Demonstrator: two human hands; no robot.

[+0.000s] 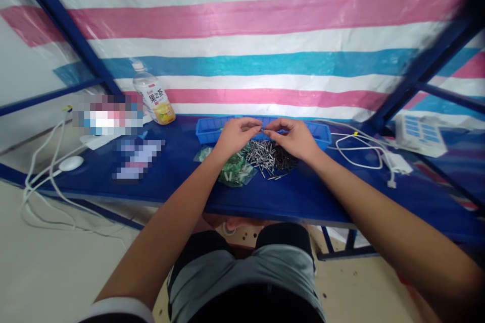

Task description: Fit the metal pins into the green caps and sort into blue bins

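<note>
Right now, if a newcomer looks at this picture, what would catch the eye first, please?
Probably the striped sheet, whose pink, blue and white bands fill the background behind the blue desk. Next, the left hand and right hand, close together at the centre, near a heap of shiny metal pieces.

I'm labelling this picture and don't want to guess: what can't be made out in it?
In the head view:
What, if anything, the left hand and right hand pinch: too small.
Floor of the blue tray: mostly hidden by its front wall and the hands.
Count of metal pieces: they overlap.
What the patch covers: pixelated.
Left sleeve: cut off by the bottom edge.
</note>
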